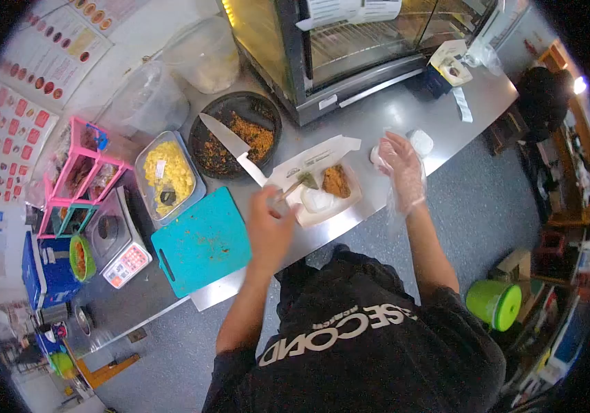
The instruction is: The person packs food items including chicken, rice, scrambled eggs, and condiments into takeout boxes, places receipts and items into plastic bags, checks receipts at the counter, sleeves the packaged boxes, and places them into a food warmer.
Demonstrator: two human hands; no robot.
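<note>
My left hand (pixel 271 230) is bare, slightly blurred, with its fingers pinched around a slim utensil (pixel 297 187). The utensil's far end reaches a dab of green food (pixel 308 180) in an open white paper food box (pixel 307 221). Also in the box are a white mound that looks like rice (pixel 318 199) and brown shredded food (pixel 337 182). My right hand (pixel 403 168) wears a clear plastic glove, fingers apart, over the counter's front edge. Close to its fingers is a small white round item (pixel 377 157), partly covered; whether they touch I cannot tell. Another white round item (pixel 420 142) sits beyond.
A knife (pixel 224 137) lies across a black bowl (pixel 202 163) of brown food. A turquoise cutting board (pixel 202 234), a tub of yellow food (pixel 164 170) and a scale (pixel 126 265) stand left. A glass display cabinet (pixel 377 51) rises behind; a green bucket (pixel 494 303) is right.
</note>
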